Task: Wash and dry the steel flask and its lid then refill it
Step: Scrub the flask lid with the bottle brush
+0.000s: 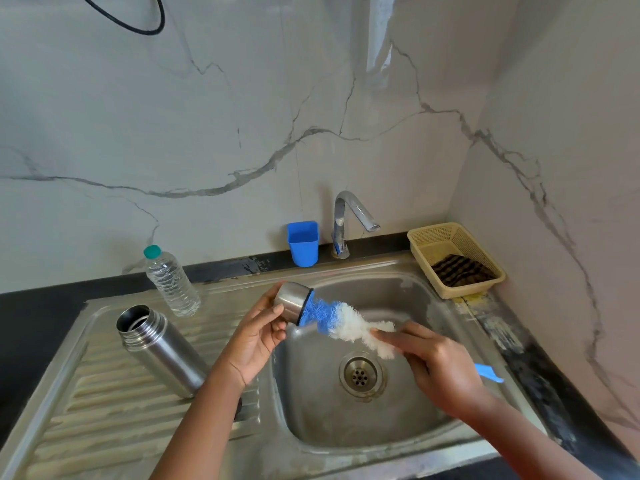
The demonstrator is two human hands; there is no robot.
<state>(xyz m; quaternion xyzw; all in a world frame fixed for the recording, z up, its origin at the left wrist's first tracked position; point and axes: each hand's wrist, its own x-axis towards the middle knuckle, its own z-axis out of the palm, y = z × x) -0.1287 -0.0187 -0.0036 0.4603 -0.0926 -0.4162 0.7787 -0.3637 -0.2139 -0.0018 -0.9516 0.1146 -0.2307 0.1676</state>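
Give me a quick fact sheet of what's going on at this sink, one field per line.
Left hand: grips the steel lid over the sink
Right hand: holds the brush, blue tip at the lid's mouth
Flask: open, upright on the draining board
Water bottle: capped, behind the flask
Faucet: no water visible
Basket: holds a dark striped cloth
Blue cup: beside the faucet
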